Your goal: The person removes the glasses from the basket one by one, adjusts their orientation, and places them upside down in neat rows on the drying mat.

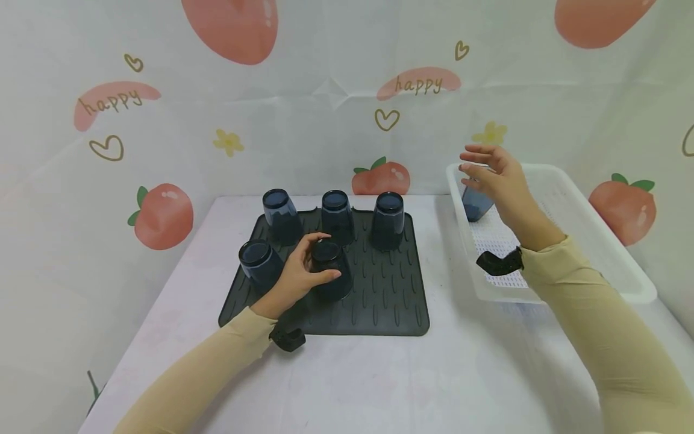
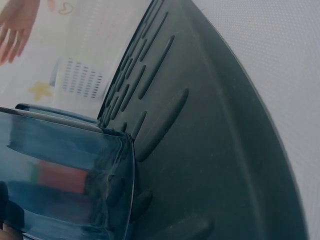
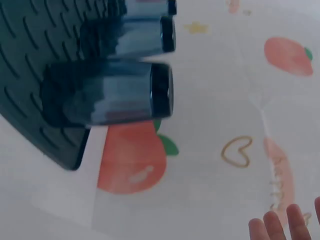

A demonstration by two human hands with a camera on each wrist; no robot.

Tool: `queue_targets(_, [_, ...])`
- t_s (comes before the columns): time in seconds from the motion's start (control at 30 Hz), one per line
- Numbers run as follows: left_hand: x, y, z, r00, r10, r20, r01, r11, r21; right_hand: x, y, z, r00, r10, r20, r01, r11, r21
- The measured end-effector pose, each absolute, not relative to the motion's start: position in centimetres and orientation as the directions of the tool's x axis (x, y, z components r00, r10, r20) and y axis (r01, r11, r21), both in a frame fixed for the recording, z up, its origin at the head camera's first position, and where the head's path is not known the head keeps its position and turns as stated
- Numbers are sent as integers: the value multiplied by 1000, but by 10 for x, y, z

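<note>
Hands were apart: the left hand sat at centre frame in the head view, fingers and thumb curled round an upturned dark cup standing on the mat. That held cup filled the lower left of the left wrist view, its rim resting on the ribbed mat.

Right hand hovered at upper right of the head view, fingers straight and spread, holding nothing, above the far left corner of the white basket. One dark cup lay tilted in that corner, just below the palm; contact between them could not be determined. Only fingertips showed at the lower right of the right wrist view.

Four further cups stood upturned on the mat: three in a back row and one at front left, just beside the left hand. Mat and basket rested on the white table, basket right of mat, well apart from the held cup.
</note>
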State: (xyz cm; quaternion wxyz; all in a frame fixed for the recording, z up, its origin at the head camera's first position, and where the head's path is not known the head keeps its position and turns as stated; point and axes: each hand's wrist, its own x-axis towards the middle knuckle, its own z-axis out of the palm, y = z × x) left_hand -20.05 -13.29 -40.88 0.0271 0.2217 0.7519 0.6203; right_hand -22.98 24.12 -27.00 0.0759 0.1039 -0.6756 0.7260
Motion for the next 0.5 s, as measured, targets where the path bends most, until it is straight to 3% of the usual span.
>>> queue_targets(0.5, [-201, -134, -410, -902, 369, 225, 291, 134, 947, -278, 283, -295, -942, 174, 287, -307, -97, -947])
